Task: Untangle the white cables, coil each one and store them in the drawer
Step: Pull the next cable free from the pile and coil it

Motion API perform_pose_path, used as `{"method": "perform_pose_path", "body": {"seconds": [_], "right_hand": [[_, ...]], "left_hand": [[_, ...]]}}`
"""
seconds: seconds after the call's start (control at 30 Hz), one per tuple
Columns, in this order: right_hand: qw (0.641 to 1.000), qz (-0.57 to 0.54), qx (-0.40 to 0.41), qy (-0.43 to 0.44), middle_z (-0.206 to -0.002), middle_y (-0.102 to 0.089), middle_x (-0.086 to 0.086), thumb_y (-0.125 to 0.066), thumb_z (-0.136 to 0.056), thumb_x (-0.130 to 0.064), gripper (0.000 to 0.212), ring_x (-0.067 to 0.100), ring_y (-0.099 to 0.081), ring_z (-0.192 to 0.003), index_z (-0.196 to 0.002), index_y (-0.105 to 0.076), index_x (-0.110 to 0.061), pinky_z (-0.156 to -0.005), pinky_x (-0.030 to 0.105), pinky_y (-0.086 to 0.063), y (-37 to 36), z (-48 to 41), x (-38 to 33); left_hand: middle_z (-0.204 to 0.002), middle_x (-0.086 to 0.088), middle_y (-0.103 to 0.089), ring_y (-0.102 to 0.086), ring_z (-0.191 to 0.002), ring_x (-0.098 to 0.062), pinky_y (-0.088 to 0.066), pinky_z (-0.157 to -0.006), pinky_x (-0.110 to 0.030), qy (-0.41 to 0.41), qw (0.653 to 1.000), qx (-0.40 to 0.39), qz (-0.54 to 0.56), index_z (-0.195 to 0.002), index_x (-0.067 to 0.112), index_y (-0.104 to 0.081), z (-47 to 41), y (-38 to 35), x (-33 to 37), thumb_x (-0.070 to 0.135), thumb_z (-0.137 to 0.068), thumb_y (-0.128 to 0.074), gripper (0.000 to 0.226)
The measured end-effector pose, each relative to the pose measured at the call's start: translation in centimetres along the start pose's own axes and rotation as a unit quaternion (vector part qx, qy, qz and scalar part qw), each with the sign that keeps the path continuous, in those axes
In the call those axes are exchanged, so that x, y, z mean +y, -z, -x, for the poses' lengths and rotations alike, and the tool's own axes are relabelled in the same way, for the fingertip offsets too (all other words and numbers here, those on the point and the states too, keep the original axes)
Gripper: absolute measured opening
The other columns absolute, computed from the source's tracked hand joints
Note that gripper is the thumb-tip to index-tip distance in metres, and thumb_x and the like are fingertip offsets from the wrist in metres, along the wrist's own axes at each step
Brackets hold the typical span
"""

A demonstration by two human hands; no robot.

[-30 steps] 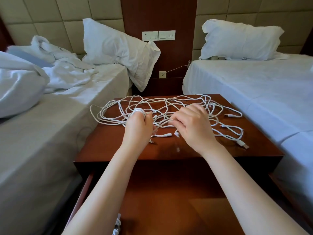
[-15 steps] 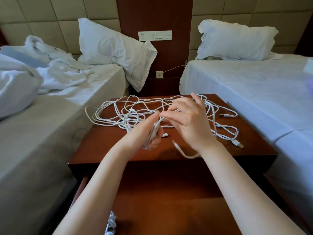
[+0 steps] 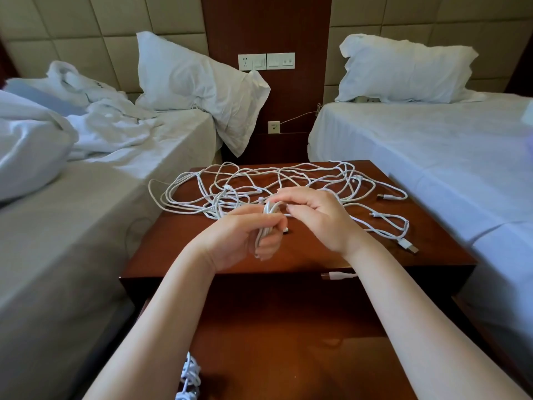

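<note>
A tangle of white cables (image 3: 259, 183) lies spread over the top of the brown nightstand (image 3: 317, 255). My left hand (image 3: 239, 241) grips a small coil of white cable (image 3: 266, 223) above the nightstand's front half. My right hand (image 3: 317, 215) is just right of it and pinches the cable strand at the top of the coil. A loose plug end (image 3: 337, 275) hangs over the nightstand's front edge. Below, the drawer (image 3: 288, 356) stands pulled out, and a coiled white cable (image 3: 189, 376) lies in its left part, half hidden by my left forearm.
A bed with rumpled white bedding (image 3: 72, 140) and a pillow (image 3: 196, 90) flanks the nightstand on the left. A made bed (image 3: 432, 154) with a pillow (image 3: 403, 70) stands on the right. Wall sockets (image 3: 265, 61) sit behind on a wooden panel.
My left hand turned palm-inward and now grips the coil upright. My right hand moved from the tangle to the coil's top, winding strand on. A plug end now hangs over the front edge.
</note>
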State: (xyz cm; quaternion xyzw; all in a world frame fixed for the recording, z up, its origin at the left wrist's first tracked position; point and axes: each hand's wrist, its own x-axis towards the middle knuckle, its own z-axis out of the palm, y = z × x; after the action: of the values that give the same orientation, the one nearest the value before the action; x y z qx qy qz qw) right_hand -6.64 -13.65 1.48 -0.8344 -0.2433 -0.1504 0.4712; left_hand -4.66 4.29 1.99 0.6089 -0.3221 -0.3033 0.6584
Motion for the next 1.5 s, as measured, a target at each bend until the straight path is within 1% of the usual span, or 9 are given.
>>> {"method": "perform_pose_path", "body": {"seconds": [0.07, 0.27, 0.43, 0.57, 0.73, 0.93, 1.13, 1.33, 1.5], "right_hand": [[0.999, -0.037, -0.014, -0.019, -0.113, -0.069, -0.013, -0.045, -0.1, -0.019, 0.028, 0.002, -0.058, -0.115, -0.109, -0.072, -0.023, -0.099, 0.02, -0.044, -0.2, -0.1, 0.0], [0.998, -0.054, -0.015, -0.021, -0.098, -0.07, -0.011, -0.049, -0.098, -0.027, 0.022, 0.006, -0.063, -0.102, -0.092, -0.07, -0.027, -0.091, 0.017, -0.046, 0.0, -0.2, -0.2], [0.996, -0.064, -0.041, -0.038, -0.091, -0.068, -0.012, -0.046, -0.093, -0.038, 0.026, 0.006, -0.063, -0.096, -0.091, -0.068, -0.025, -0.09, 0.02, -0.046, 0.2, -0.2, -0.1], [0.998, -0.035, -0.02, -0.053, -0.095, -0.069, 0.004, -0.045, -0.099, -0.032, 0.029, 0.017, -0.063, -0.095, -0.096, -0.067, -0.013, -0.089, 0.032, -0.048, 0.5, -0.1, 0.1], [0.999, -0.004, 0.008, -0.033, -0.083, -0.063, 0.014, -0.044, -0.102, -0.029, 0.028, 0.029, -0.056, -0.081, -0.091, -0.063, -0.012, -0.073, 0.034, -0.046, -0.3, -0.3, -0.2], [0.998, 0.036, 0.042, -0.024, -0.068, -0.055, 0.001, -0.043, -0.102, -0.028, 0.027, 0.013, -0.05, -0.064, -0.086, -0.059, -0.013, -0.061, 0.023, -0.041, -0.7, -0.2, -0.1], [0.994, 0.104, 0.04, -0.011, -0.062, -0.052, 0.004, -0.039, -0.103, -0.035, 0.034, 0.017, -0.048, -0.056, -0.081, -0.052, -0.013, -0.055, 0.036, -0.041, -1.6, -0.2, 0.1], [0.976, 0.195, 0.088, 0.033, -0.054, -0.048, -0.005, -0.034, -0.101, -0.044, 0.039, 0.014, -0.048, -0.048, -0.077, -0.05, -0.018, -0.047, 0.03, -0.038, -2.0, -0.2, 0.3], [0.971, 0.201, 0.129, 0.009, -0.05, -0.039, -0.009, -0.029, -0.099, -0.05, 0.04, 0.011, -0.041, -0.046, -0.069, -0.039, -0.025, -0.045, 0.019, -0.026, -1.6, -0.2, 0.2]], "left_hand": [[-0.051, 0.001, -0.041, -0.036, -0.045, -0.011, -0.036, -0.047, -0.023, -0.008, 1.0, -0.008, 0.015, -0.079, 0.006, -0.052, 0.0, -0.1, 0.2, 0.02, -0.09, -0.046, 0.019], [-0.055, -0.005, -0.045, -0.041, -0.049, -0.016, -0.04, -0.05, -0.026, -0.016, 0.998, -0.04, 0.05, -0.08, 0.004, -0.053, 0.0, -0.2, 0.2, 0.019, -0.092, -0.044, 0.021], [-0.062, -0.008, -0.055, -0.05, -0.057, -0.021, -0.045, -0.058, -0.027, -0.031, 0.998, -0.044, 0.025, -0.08, 0.006, -0.055, 0.0, -0.1, 0.0, 0.021, -0.095, -0.044, 0.024], [-0.059, -0.003, -0.052, -0.047, -0.052, -0.015, -0.044, -0.054, -0.025, -0.036, 0.999, 0.003, 0.01, -0.078, 0.008, -0.052, -0.2, -0.5, 0.0, 0.027, -0.094, -0.045, 0.026], [-0.046, 0.003, -0.032, -0.027, -0.041, -0.011, -0.028, -0.043, -0.022, -0.036, 0.996, 0.083, 0.006, -0.066, 0.011, -0.043, -0.6, -1.0, 0.2, 0.044, -0.095, -0.039, 0.044], [-0.042, 0.002, -0.027, -0.021, -0.036, -0.01, -0.018, -0.037, -0.017, -0.049, 0.969, 0.238, -0.04, -0.057, 0.014, -0.043, -1.5, -2.0, 0.2, 0.037, -0.103, -0.03, 0.053], [-0.043, 0.002, -0.03, -0.023, -0.034, -0.009, -0.021, -0.035, -0.017, -0.021, 0.941, 0.33, -0.067, -0.071, 0.012, -0.036, -2.1, -2.0, 0.1, 0.03, -0.104, -0.031, 0.038], [-0.047, -0.003, -0.037, -0.031, -0.032, -0.007, -0.024, -0.034, -0.018, -0.011, 0.927, 0.369, -0.062, -0.077, 0.01, -0.039, -2.4, -2.6, 0.3, 0.022, -0.103, -0.032, 0.03], [-0.052, -0.003, -0.059, -0.054, -0.047, -0.014, -0.045, -0.045, -0.028, -0.057, 0.922, 0.377, -0.069, -0.087, 0.007, -0.052, -1.9, -2.3, 0.8, 0.028, -0.101, -0.041, 0.027]]}}
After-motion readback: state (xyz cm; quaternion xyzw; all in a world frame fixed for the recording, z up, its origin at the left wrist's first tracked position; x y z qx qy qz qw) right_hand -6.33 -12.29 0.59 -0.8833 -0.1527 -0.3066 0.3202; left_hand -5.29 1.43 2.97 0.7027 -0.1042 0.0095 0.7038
